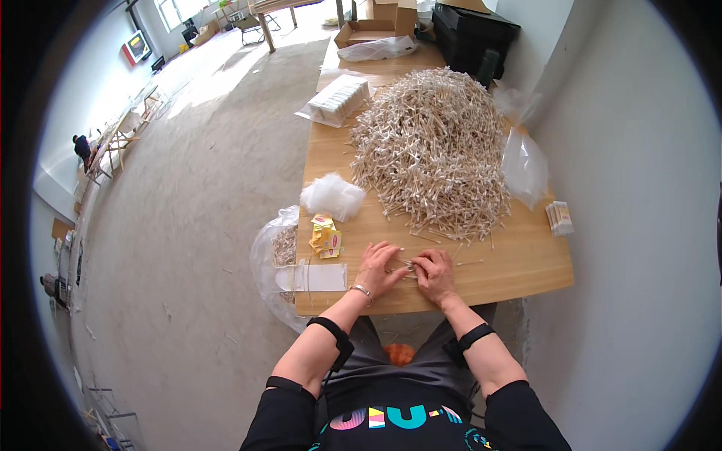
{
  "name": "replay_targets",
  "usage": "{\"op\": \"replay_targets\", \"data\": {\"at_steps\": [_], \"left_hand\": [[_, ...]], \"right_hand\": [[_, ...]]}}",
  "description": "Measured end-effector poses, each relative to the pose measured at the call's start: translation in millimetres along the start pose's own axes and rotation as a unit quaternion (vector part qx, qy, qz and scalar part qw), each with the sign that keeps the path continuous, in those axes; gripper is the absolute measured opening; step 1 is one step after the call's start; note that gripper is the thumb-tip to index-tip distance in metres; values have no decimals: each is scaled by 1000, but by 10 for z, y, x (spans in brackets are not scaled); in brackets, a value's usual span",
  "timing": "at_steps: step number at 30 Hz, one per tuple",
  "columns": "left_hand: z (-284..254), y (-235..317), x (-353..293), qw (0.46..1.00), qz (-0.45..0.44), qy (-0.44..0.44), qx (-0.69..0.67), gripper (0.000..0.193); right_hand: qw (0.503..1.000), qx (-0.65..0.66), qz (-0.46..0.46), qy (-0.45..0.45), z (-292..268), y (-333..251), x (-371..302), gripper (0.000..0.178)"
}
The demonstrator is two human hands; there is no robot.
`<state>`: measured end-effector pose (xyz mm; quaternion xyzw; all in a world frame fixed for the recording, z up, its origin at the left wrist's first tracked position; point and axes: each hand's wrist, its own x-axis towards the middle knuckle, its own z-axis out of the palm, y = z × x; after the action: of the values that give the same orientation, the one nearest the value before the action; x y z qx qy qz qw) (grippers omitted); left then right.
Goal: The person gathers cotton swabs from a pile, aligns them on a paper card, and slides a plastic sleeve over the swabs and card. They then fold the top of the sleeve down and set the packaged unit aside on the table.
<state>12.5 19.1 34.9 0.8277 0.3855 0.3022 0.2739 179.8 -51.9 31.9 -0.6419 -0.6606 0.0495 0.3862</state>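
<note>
A large heap of cotton swabs with white tips and pale sticks covers the middle of the wooden table. In front of it, near the table's front edge, my left hand and my right hand are close together. Between them lie a few loose cotton swabs. The fingers of both hands are bent in and closed on these swabs; how many each holds is too small to tell. A bracelet circles my left wrist.
Left of my hands lie a white card strip, yellow printed cards and clear small bags. A packed bundle sits farther back. A swab pack and clear bag are at right. A plastic sack hangs beside the left edge.
</note>
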Motion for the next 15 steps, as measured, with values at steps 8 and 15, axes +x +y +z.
{"op": "replay_targets", "data": {"at_steps": [8,15], "left_hand": [[6,-105,-237,997,75,4,-19,27],[-92,-94,-271,996,38,53,-57,14]], "right_hand": [[998,-6,-45,-44,-152,69,8,26],[998,-37,-24,-54,-202,306,-61,26]]}}
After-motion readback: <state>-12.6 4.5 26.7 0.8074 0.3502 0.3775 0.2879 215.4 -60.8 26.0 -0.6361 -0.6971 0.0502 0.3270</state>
